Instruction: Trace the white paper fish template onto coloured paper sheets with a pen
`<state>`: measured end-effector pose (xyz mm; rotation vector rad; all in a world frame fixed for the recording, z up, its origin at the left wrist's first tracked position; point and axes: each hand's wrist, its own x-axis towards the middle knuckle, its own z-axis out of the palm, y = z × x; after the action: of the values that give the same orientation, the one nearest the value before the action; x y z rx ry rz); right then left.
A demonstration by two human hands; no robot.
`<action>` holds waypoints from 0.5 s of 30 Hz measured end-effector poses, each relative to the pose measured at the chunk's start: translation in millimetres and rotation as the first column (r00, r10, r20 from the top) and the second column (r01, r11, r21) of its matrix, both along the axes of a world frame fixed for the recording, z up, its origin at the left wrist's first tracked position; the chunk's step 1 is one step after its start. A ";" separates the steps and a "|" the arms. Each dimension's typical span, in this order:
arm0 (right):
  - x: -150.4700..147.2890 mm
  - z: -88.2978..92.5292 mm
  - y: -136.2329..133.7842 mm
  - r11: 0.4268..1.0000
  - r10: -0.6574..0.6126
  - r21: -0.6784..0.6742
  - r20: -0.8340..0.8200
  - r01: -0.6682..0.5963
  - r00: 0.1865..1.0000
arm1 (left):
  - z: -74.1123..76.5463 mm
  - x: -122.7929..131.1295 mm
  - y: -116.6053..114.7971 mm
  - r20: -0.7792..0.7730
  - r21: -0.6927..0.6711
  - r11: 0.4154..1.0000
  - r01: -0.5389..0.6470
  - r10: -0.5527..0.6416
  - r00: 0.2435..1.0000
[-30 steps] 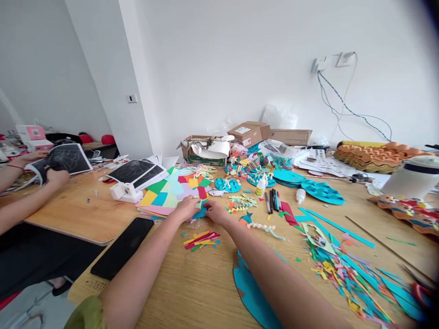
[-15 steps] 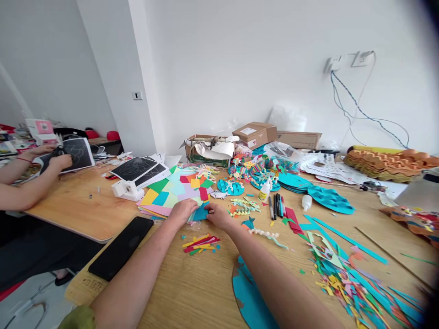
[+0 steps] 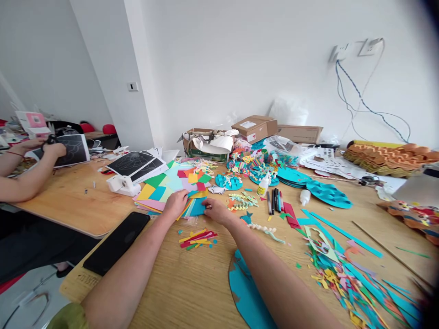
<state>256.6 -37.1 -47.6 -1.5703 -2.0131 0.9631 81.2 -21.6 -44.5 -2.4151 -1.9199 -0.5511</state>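
Both my arms reach forward over a wooden table [image 3: 192,283]. My left hand [image 3: 175,202] lies on the near edge of a pile of coloured paper sheets [image 3: 171,186] and lifts several of them with curled fingers. My right hand [image 3: 213,210] pinches the corner of a blue sheet [image 3: 198,206] that sticks out from under the pile. A small heap of coloured paper strips [image 3: 197,238] lies just in front of my hands.
A black phone [image 3: 116,242] lies at the near left. A large teal cardboard shape [image 3: 247,292] sits under my right forearm. Paper scraps [image 3: 346,274], markers [image 3: 274,201] and a glue bottle [image 3: 263,185] are to the right. Another person's hands [image 3: 51,148] hold a black sheet far left.
My left hand has raised the edge of the paper pile a little and more of the blue sheet shows under my right hand. The view shifted slightly.
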 end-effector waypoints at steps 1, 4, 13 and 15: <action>0.0 0.6 -0.4 1.000 0.000 -0.004 -0.002 0.000 1.000 | 0.4 -0.4 0.1 0.005 0.003 1.000 -0.007 0.007 1.000; 0.1 1.5 -1.3 1.000 -0.005 -0.017 -0.012 0.005 1.000 | 0.9 -0.5 0.0 0.015 0.013 1.000 -0.025 0.025 1.000; 2.5 3.8 4.7 0.995 -0.004 -0.103 -0.096 -0.006 0.995 | 1.9 4.8 -3.4 0.000 0.044 0.999 -0.006 0.006 1.000; 2.8 8.5 8.0 0.992 -0.027 -0.126 -0.107 0.014 0.994 | 3.3 6.7 -5.1 -0.011 0.043 0.999 0.000 0.000 1.000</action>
<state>259.4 -29.0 -39.0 -1.5632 -1.8918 1.1606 88.0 -26.7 -41.3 -2.3866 -1.8837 -0.5723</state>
